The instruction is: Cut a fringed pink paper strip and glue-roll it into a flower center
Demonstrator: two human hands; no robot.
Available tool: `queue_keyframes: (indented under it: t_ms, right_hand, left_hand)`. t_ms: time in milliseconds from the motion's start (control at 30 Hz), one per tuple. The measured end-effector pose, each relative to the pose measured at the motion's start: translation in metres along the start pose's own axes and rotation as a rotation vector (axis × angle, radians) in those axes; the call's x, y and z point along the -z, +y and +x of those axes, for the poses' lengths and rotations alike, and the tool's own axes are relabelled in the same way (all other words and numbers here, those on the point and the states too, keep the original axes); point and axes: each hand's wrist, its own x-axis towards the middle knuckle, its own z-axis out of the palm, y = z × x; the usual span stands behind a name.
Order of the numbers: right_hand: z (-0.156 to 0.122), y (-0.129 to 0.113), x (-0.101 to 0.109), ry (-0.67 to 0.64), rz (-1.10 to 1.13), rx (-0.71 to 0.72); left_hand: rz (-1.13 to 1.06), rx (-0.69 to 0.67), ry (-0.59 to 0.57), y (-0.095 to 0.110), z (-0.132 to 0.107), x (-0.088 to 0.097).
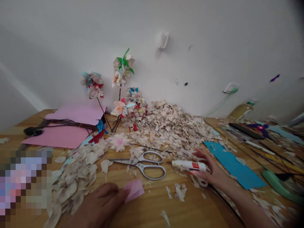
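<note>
A small piece of pink paper [136, 190] with a fringed upper edge is pinched in the fingers of my left hand [102, 201], low over the table. My right hand [215, 172] is closed around the rear of a white hot glue gun [187, 165]. Its nozzle points left and a small red light glows on its side. Between and beyond my hands lie silver scissors [140, 163], blades to the left. Behind them rests a pale petal flower [119, 141] with a pink centre. Loose pale petals [78, 180] are heaped beside my left hand.
A large pile of dried petals [171, 126] lies against the wall. Finished flowers on twigs [120, 107] stand at the back left, near pink sheets [68, 136] and twigs. Blue paper [235, 164], a bottle [243, 109] and a green tool [282, 186] are on the right.
</note>
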Motion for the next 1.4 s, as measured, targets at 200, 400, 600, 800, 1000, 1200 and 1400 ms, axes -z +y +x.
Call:
queue_keyframes:
  t_ms: [200, 400, 600, 800, 1000, 1200, 1400]
  right_hand:
    - [-0.017, -0.063, -0.002, 0.367, -0.240, 0.353]
    - [-0.035, -0.123, -0.070, -0.196, -0.364, 0.561]
    - [-0.029, -0.127, -0.120, -0.322, -0.409, 0.350]
    - [-0.031, -0.123, -0.127, -0.422, -0.459, 0.074]
    - [-0.032, -0.126, -0.130, -0.419, -0.437, 0.068]
    - [-0.033, -0.127, -0.137, -0.382, -0.442, 0.091]
    - [-0.036, -0.123, -0.140, -0.329, -0.358, 0.116]
  left_hand:
    - [-0.013, 0.028, -0.108, 0.000, -0.003, -0.001]
    - [-0.023, 0.010, -0.082, 0.004, 0.003, 0.004]
    - [-0.052, 0.014, -0.023, 0.007, 0.007, 0.006]
    - [-0.002, -0.023, 0.006, 0.008, 0.009, 0.009]
    - [-0.029, 0.136, 0.141, 0.012, 0.012, 0.004]
    - [-0.245, 0.573, 0.153, 0.015, 0.027, -0.015]
    - [-0.418, 0.632, 0.135, 0.016, 0.031, -0.023]
